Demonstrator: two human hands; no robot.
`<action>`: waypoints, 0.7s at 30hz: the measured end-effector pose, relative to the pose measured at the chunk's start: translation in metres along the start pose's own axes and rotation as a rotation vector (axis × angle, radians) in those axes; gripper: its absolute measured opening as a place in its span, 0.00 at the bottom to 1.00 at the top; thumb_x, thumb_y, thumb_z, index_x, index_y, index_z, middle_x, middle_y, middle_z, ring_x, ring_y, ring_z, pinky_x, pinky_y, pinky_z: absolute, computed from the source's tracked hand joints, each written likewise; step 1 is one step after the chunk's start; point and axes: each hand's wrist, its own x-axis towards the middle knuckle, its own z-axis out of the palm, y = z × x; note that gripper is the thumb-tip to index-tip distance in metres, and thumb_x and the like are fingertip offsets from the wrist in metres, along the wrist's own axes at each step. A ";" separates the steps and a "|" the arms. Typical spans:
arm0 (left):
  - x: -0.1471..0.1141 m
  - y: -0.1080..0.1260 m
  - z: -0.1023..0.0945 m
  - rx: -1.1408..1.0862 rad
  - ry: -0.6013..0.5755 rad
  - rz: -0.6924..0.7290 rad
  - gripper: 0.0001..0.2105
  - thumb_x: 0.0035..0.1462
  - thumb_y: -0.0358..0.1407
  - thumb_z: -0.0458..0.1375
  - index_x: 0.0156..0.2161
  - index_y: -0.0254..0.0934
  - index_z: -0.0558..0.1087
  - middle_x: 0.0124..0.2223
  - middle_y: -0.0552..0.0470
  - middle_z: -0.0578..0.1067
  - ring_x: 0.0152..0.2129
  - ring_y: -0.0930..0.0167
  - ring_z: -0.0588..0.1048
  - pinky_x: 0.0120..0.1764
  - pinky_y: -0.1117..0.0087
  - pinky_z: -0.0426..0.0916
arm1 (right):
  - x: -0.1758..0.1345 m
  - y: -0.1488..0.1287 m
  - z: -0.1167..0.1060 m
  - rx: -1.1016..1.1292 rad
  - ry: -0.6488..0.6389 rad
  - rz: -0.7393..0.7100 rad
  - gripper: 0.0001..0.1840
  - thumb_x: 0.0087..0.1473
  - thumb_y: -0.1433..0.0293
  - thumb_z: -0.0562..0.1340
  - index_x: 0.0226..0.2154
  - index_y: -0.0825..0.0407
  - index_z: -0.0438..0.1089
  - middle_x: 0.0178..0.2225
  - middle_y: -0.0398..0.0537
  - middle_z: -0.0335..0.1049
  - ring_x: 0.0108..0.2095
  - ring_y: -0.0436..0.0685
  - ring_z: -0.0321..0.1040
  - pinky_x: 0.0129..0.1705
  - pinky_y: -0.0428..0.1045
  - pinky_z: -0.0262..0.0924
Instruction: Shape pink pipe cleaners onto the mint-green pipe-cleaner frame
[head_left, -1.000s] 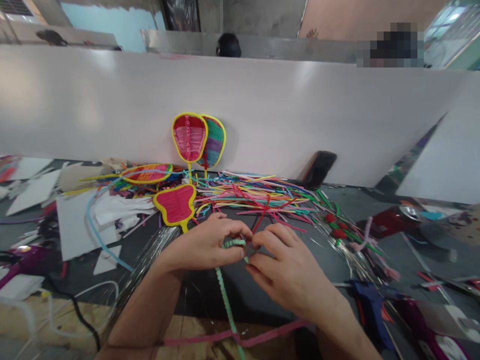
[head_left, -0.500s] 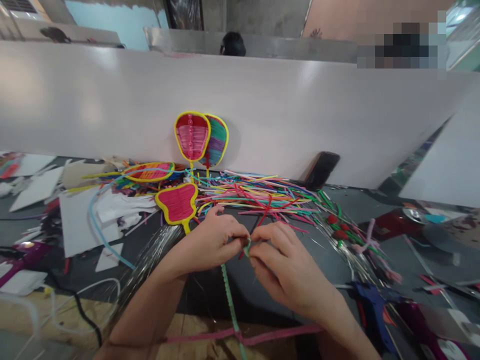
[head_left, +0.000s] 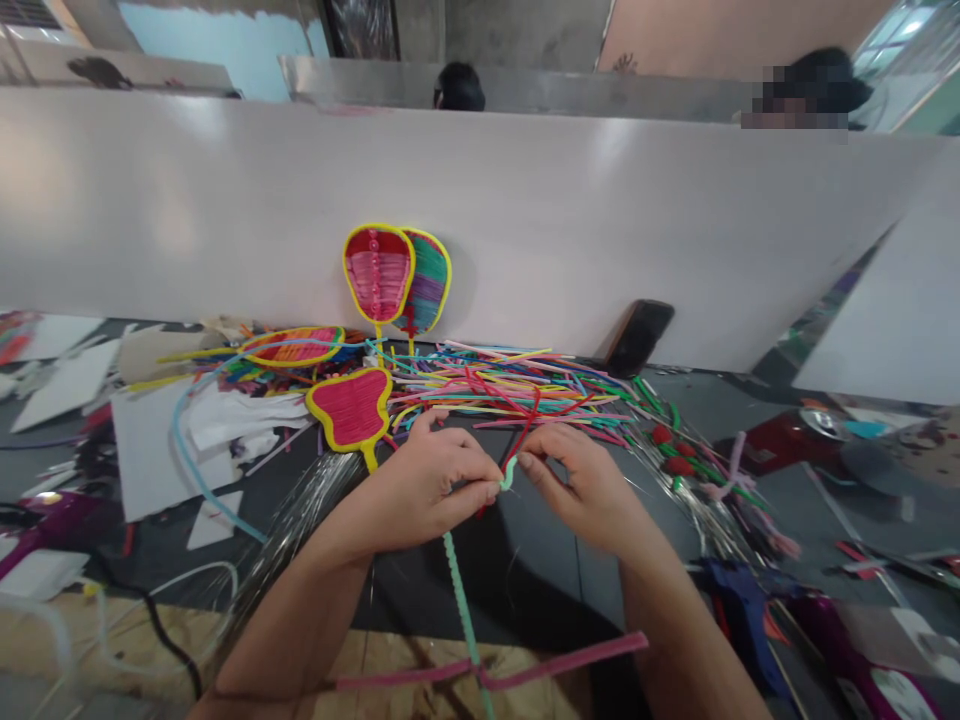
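Note:
My left hand [head_left: 450, 475] pinches a light green pipe cleaner [head_left: 508, 474] between thumb and fingertips. The curled upper end of that green piece is in the pinch of my right hand [head_left: 570, 478]. Below my left hand hangs a twisted green stem [head_left: 459, 590], and whether it joins the curled end is hidden behind the hand. A pink pipe cleaner [head_left: 559, 664] crosses the stem low down, its two arms spread sideways. Just behind my hands lie red pipe cleaners [head_left: 531, 415].
Yellow-rimmed pipe-cleaner fans [head_left: 380, 275] lean on the white partition [head_left: 540, 210]; a butterfly-shaped one [head_left: 351, 410] lies in front. Loose pipe cleaners [head_left: 450, 385] spread behind my hands. A phone [head_left: 640, 338], a red can [head_left: 795, 440] and a blue tool [head_left: 739, 620] are to the right.
My right hand has moved slightly up and right, away from the left, and more of the curled green end shows between them. The pink piece's right arm is now uncovered.

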 end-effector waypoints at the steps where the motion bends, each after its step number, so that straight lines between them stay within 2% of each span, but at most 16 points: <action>1: 0.000 0.000 0.000 0.002 0.005 0.001 0.08 0.58 0.34 0.52 0.33 0.41 0.74 0.34 0.57 0.78 0.37 0.73 0.72 0.58 0.59 0.40 | 0.000 0.001 0.001 0.030 -0.038 0.009 0.07 0.57 0.72 0.55 0.28 0.52 0.66 0.28 0.45 0.68 0.31 0.52 0.63 0.34 0.47 0.57; 4: -0.001 0.001 0.001 0.009 0.031 0.005 0.08 0.58 0.34 0.51 0.33 0.41 0.74 0.33 0.57 0.77 0.37 0.72 0.72 0.58 0.59 0.41 | 0.000 0.004 0.004 0.140 -0.195 0.004 0.08 0.57 0.71 0.55 0.29 0.52 0.68 0.27 0.43 0.68 0.30 0.51 0.63 0.33 0.46 0.57; 7: -0.002 0.003 0.001 0.007 0.040 0.008 0.08 0.58 0.34 0.51 0.34 0.42 0.74 0.33 0.57 0.77 0.37 0.72 0.72 0.57 0.58 0.42 | 0.000 0.007 0.005 0.294 -0.345 -0.072 0.09 0.57 0.69 0.57 0.28 0.53 0.69 0.27 0.43 0.68 0.31 0.50 0.63 0.35 0.46 0.59; 10: -0.002 0.005 0.001 0.022 0.030 -0.011 0.09 0.58 0.34 0.51 0.33 0.42 0.74 0.33 0.57 0.77 0.36 0.72 0.72 0.57 0.58 0.42 | 0.001 0.011 0.006 0.437 -0.440 -0.126 0.11 0.57 0.66 0.58 0.26 0.54 0.70 0.27 0.44 0.68 0.32 0.50 0.63 0.38 0.46 0.59; 17: 0.001 0.003 0.001 0.019 -0.046 -0.020 0.09 0.59 0.33 0.50 0.38 0.42 0.73 0.35 0.58 0.76 0.37 0.73 0.72 0.56 0.62 0.44 | 0.001 0.020 0.018 0.536 -0.476 -0.088 0.13 0.56 0.63 0.58 0.29 0.55 0.72 0.29 0.46 0.68 0.34 0.51 0.63 0.38 0.47 0.59; 21: 0.002 0.001 0.004 0.033 -0.061 -0.010 0.08 0.59 0.34 0.51 0.37 0.43 0.73 0.34 0.59 0.76 0.37 0.73 0.72 0.56 0.63 0.46 | 0.003 0.024 0.023 0.544 -0.491 -0.094 0.13 0.56 0.63 0.58 0.29 0.56 0.72 0.28 0.46 0.68 0.33 0.51 0.63 0.37 0.47 0.59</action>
